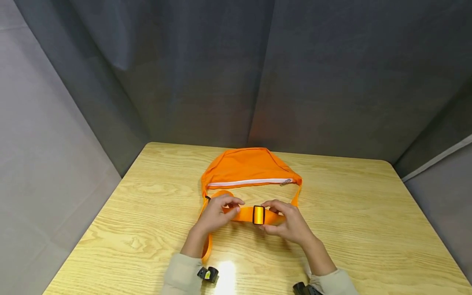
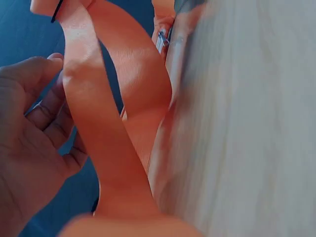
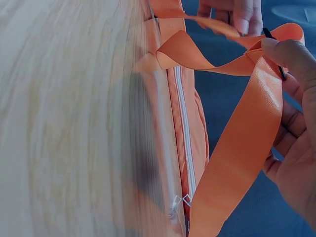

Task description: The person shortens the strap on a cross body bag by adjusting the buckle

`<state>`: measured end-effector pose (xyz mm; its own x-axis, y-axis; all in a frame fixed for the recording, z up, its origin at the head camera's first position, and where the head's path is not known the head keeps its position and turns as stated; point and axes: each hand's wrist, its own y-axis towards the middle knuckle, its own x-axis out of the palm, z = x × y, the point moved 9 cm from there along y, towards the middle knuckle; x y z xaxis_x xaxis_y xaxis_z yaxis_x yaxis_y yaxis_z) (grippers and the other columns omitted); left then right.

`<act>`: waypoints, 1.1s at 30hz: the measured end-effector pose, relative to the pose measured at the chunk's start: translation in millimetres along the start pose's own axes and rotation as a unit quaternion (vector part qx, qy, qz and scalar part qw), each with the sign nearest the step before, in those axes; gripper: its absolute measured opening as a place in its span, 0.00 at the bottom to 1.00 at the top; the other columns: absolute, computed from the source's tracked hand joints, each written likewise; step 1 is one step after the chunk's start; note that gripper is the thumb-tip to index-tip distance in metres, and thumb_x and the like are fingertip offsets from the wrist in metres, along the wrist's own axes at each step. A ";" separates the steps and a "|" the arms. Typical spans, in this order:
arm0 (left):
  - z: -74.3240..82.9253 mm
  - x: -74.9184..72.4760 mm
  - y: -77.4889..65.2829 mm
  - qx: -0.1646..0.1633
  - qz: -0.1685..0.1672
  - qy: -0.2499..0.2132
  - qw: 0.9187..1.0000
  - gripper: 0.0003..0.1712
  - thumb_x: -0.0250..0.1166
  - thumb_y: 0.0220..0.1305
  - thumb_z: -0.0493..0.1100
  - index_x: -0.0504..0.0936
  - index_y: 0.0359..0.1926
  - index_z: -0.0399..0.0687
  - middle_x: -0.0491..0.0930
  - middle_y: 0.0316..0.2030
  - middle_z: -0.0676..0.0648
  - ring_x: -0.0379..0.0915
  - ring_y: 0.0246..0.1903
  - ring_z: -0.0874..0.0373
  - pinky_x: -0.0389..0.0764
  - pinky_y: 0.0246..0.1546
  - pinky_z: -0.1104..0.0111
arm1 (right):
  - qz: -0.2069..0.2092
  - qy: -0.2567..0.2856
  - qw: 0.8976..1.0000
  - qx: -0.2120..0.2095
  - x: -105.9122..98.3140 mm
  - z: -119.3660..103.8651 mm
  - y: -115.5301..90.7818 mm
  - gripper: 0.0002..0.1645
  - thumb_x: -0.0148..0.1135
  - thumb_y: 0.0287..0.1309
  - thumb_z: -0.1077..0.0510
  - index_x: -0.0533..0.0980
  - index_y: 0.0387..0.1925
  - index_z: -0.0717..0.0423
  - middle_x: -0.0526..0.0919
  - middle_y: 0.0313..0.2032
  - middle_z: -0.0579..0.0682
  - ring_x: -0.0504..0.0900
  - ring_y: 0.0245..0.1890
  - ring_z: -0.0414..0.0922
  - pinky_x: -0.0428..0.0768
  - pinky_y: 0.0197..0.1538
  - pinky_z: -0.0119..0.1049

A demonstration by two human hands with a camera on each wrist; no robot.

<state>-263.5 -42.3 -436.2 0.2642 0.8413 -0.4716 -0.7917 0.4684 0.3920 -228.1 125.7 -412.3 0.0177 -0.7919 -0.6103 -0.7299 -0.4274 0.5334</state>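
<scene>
An orange waist bag [image 1: 250, 166] with a white zipper [image 1: 250, 182] lies toward the back of the table. Its orange strap [image 2: 106, 128] loops forward between both hands. My right hand [image 1: 291, 221] pinches the black slider buckle [image 1: 259, 215] on the strap by its upper and lower edges. In the right wrist view, that thumb rests at the buckle's side, and strap hangs below it. My left hand [image 1: 217, 215] is beside the strap, left of the buckle, with fingers loosely bent and a gap between thumb and forefinger. The strap partly hides its fingertips in the left wrist view.
The wooden table [image 1: 368, 229] spreads out around the bag. Dark grey curtain [image 1: 206, 82] stands behind its far edge, and paler cloth [image 1: 44, 143] is at the left. A strap loop [image 1: 207, 250] hangs near the left forearm.
</scene>
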 end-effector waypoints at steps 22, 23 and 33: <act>-9.3 -4.7 0.9 -0.042 0.002 0.005 0.999 0.07 0.66 0.57 0.36 0.85 0.35 0.53 0.77 0.30 0.59 0.72 0.33 0.62 0.74 0.34 0.64 | 0.007 -0.018 1.000 0.006 -7.9 4.9 -3.4 0.30 0.79 0.33 0.57 0.77 0.44 0.54 0.82 0.37 0.44 0.77 0.30 0.37 0.78 0.36 0.38; -10.3 -6.3 -0.3 -0.045 0.003 0.004 0.999 0.07 0.66 0.57 0.36 0.85 0.35 0.53 0.77 0.31 0.59 0.72 0.34 0.62 0.74 0.34 0.65 | 0.008 -0.018 1.000 0.005 -8.0 4.6 -3.7 0.30 0.79 0.32 0.57 0.77 0.44 0.54 0.82 0.38 0.44 0.77 0.30 0.37 0.78 0.35 0.37; -8.9 -2.5 1.7 -0.032 -0.010 -0.011 0.999 0.06 0.66 0.57 0.35 0.83 0.34 0.50 0.79 0.33 0.55 0.74 0.37 0.56 0.73 0.40 0.56 | 0.009 0.003 1.000 0.000 -5.2 2.2 -2.0 0.31 0.79 0.33 0.57 0.77 0.45 0.55 0.82 0.38 0.45 0.78 0.31 0.38 0.79 0.36 0.38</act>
<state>-270.5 -46.1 -441.4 0.2919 0.8384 -0.4603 -0.8199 0.4671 0.3310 -228.2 131.7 -411.5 0.0088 -0.8025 -0.5966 -0.7302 -0.4128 0.5444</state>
